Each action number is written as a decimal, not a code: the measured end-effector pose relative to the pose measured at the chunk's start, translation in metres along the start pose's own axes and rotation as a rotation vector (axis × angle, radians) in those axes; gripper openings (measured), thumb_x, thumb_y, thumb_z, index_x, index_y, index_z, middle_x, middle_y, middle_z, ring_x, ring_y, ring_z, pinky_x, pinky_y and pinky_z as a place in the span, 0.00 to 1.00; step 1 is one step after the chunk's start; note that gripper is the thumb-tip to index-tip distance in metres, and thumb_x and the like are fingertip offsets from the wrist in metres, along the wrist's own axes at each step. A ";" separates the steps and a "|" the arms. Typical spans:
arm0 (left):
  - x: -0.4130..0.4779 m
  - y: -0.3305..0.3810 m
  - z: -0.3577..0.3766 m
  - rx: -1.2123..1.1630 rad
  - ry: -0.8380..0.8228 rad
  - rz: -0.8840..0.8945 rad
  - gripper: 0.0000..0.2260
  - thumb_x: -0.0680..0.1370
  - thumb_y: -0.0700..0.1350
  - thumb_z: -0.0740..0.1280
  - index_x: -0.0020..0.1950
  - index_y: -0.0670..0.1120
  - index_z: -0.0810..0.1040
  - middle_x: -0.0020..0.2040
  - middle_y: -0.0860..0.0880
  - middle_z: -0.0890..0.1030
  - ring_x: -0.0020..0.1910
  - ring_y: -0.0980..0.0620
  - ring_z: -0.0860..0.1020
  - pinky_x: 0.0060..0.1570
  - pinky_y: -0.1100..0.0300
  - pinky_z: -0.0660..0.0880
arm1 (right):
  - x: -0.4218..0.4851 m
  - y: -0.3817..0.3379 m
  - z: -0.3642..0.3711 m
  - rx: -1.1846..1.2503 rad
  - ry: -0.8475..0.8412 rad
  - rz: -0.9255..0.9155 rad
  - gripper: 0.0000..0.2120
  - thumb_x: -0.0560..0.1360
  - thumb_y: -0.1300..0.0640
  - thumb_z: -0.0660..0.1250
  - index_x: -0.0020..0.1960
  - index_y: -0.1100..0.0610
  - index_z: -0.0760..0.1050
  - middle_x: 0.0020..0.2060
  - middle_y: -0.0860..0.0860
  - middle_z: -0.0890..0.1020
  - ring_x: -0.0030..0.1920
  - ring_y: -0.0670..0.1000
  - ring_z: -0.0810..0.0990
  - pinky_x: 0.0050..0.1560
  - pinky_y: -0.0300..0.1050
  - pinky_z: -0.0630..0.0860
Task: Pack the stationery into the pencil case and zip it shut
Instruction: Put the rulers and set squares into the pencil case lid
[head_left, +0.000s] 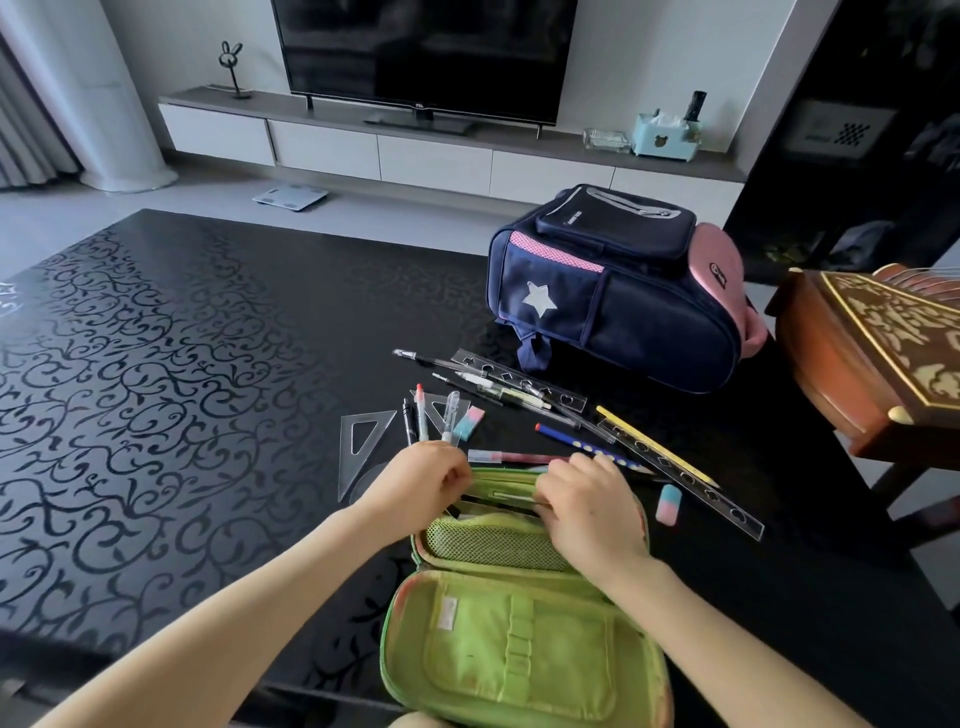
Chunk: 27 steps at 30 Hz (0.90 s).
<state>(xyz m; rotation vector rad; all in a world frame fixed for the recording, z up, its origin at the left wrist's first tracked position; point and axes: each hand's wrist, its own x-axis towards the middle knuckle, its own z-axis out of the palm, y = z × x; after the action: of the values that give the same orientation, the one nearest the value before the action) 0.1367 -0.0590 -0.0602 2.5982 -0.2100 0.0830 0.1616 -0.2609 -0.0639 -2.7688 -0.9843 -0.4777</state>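
Fingers (457, 470) of the left hand (418, 480) were curled and pinched on the far rim of a green pencil case (519, 639), which lay unzipped on the near edge of a black patterned counter (182, 389); what else they gripped could not be told. Fingers of the right hand (587, 501) were bent and pressed together at the same rim, over the dark slot of the open compartment. The case's mesh pocket (488, 543) sat between the wrists, and its lid flap lay flat toward the person.

Loose stationery lay just beyond the case: a clear set square (363, 441) to the left, several pens (423, 415) standing out past the left knuckles, a pink-and-blue eraser (469, 421) beside them, and a pink pen (509, 457) touching the case's far edge. To the right lay a blue pencil (576, 440), a yellow pencil (654, 447), a long clear stencil ruler (685, 475) and a second eraser (667, 503). More pens and another stencil ruler (519, 382) rested near a navy-and-pink backpack (618, 291) lying farther back on the counter.
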 end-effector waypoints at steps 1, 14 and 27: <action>-0.001 0.001 -0.001 -0.002 -0.007 0.005 0.06 0.75 0.42 0.66 0.43 0.42 0.81 0.42 0.48 0.81 0.40 0.52 0.77 0.44 0.61 0.74 | 0.000 -0.003 0.005 -0.059 0.038 -0.015 0.12 0.58 0.68 0.75 0.28 0.55 0.75 0.27 0.47 0.76 0.30 0.51 0.73 0.34 0.43 0.70; 0.003 -0.006 -0.007 -0.084 -0.042 -0.042 0.05 0.74 0.44 0.69 0.45 0.45 0.83 0.39 0.55 0.77 0.37 0.57 0.74 0.36 0.75 0.66 | 0.078 0.017 -0.002 0.397 -0.059 0.295 0.09 0.73 0.53 0.67 0.38 0.52 0.83 0.36 0.49 0.78 0.41 0.53 0.74 0.44 0.47 0.69; 0.004 -0.010 -0.006 -0.104 -0.062 -0.009 0.05 0.74 0.44 0.69 0.45 0.44 0.83 0.43 0.50 0.81 0.39 0.57 0.74 0.38 0.76 0.66 | 0.144 0.009 0.072 -0.227 -0.216 0.167 0.09 0.77 0.62 0.60 0.52 0.58 0.77 0.51 0.54 0.81 0.55 0.57 0.76 0.56 0.49 0.66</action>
<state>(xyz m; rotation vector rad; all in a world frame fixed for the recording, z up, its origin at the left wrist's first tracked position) 0.1424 -0.0480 -0.0600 2.5000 -0.2183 -0.0111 0.2899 -0.1648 -0.0811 -3.1277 -0.7714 -0.2854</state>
